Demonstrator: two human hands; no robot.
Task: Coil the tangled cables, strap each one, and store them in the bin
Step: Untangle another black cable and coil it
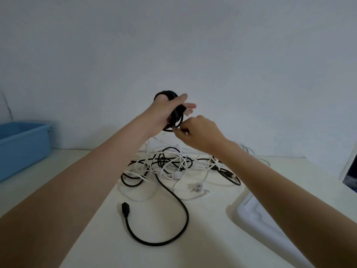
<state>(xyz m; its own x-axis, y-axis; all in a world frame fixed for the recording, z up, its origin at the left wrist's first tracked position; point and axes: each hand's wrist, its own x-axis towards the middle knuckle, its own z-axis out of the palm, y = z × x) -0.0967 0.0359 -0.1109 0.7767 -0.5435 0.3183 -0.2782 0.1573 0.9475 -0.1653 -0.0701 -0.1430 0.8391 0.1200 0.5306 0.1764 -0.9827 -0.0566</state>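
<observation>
My left hand (pixel 166 111) holds a coiled black cable (pixel 174 117) up above the table, with the fingers wrapped round the bundle. My right hand (pixel 197 132) pinches the lower edge of that coil with thumb and forefinger. Below them lies a tangle of white and black cables (pixel 170 165) on the white table. One thick black cable (pixel 173 219) loops toward me and ends in a black plug (pixel 125 208). The blue bin (pixel 21 146) stands at the far left.
A white tray or lid (pixel 257 215) lies at the right, partly under my right forearm. A dark object shows at the right edge (pixel 350 176). A plain wall rises behind the table (pixel 96 209).
</observation>
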